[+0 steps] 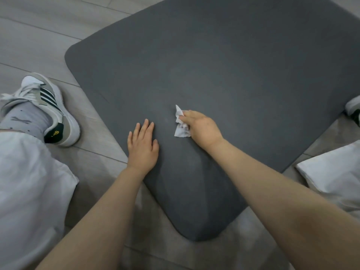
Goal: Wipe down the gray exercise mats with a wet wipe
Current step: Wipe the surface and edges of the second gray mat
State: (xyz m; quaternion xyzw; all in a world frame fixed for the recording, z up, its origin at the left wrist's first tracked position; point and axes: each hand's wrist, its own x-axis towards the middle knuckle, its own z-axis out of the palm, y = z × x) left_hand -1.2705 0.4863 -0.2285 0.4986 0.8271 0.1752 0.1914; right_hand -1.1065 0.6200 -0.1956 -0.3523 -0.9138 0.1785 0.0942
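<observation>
two bare forearms are extended forward and down over a dark gray, round-cornered foam exercise mat [224,65] laid on a pale gray wood-plank floor [39,36]. the left hand [143,145] is laid palm-down near the mat's left edge, its fingers [146,126] held straight and close together, the thumb set slightly apart. the right hand [200,129] is turned with its back upward and the wrist bent toward the left; a crumpled white wet wipe [181,124] is pinched under its curled fingers [187,115] and pressed against the mat. the wipe is seen protruding from the left side of the right hand, one pointed corner sticking up beyond the fingertips, and it is located just right of the left hand, apart from it. a white and gray sneaker with dark stripes [52,106] is planted on the floor left of the mat, above a gray sock and a white trouser leg [25,182]. part of another shoe [353,108] is visible at the mat's right edge.
</observation>
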